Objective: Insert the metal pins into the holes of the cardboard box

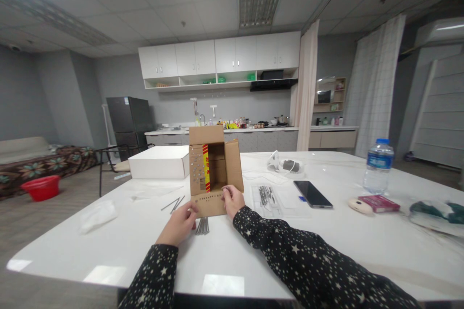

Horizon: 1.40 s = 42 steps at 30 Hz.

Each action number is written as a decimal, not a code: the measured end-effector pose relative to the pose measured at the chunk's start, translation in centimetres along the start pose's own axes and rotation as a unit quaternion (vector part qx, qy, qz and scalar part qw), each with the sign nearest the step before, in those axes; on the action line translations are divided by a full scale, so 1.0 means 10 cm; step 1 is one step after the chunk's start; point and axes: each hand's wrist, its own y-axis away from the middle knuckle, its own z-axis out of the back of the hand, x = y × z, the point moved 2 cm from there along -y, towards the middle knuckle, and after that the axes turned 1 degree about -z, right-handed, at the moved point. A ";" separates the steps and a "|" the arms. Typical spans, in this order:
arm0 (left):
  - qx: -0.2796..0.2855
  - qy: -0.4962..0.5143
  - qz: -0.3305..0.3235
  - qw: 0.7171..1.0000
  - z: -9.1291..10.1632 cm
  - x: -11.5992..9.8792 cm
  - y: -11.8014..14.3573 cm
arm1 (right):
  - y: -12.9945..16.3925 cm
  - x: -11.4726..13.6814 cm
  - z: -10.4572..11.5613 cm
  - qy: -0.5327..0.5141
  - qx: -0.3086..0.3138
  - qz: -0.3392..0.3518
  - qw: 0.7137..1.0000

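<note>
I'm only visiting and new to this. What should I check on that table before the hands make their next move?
1. Brown cardboard box open: ok, flaps spread and inside visible.
2. Left hand at the left side of the box's lower flap: ok; how firmly it holds, cannot tell.
3. Right hand carrying something small: cannot tell; it is at the flap's right side.
4. Thin grey rods all in one group: not ok; a fanned bunch lies by the left hand, a few similar rods lie apart.
5. Clear plastic bottle with a blue cap upright: ok.
6. Black rectangular phone apart from both hands: ok.
</note>
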 end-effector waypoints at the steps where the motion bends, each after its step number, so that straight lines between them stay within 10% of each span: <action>1: -0.001 0.000 -0.001 1.000 0.00 0.00 0.00 | 0.00 0.00 0.00 0.000 0.006 0.001 1.000; 42: 0.001 -0.012 -0.010 1.000 -0.02 0.06 -0.02 | 0.06 0.13 0.01 -0.053 0.016 0.006 0.998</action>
